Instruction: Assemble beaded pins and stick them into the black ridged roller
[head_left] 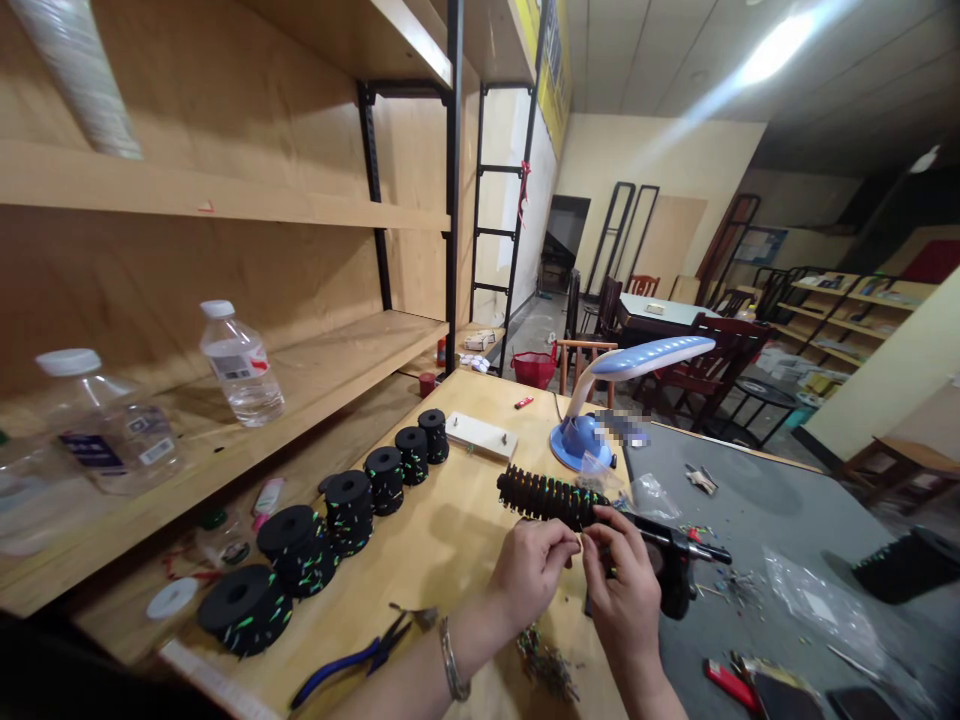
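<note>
My left hand (pixel 534 562) and my right hand (pixel 624 578) meet just in front of a black ribbed roll (pixel 551 499) studded with small green and orange pieces. Both have thumb and fingers pinched together; whatever is between the fingertips is too small to name. The roll lies sideways at a dark holder with a metal rod (pixel 709 552), partly hidden behind my right hand. Below my hands lies a loose pile of tiny coloured pieces with thin wires (pixel 546 668). Blue-handled pliers (pixel 352 662) rest on the table left of my left forearm.
Several black foam rolls (pixel 246 608) stand in a row along the left. A blue desk lamp (pixel 577 443) and a white board with two pegs (pixel 480 438) are behind the work. Plastic bags (pixel 821 605) and a red-handled tool (pixel 729 686) lie rightward. Shelves with bottles (pixel 240 375) border the left.
</note>
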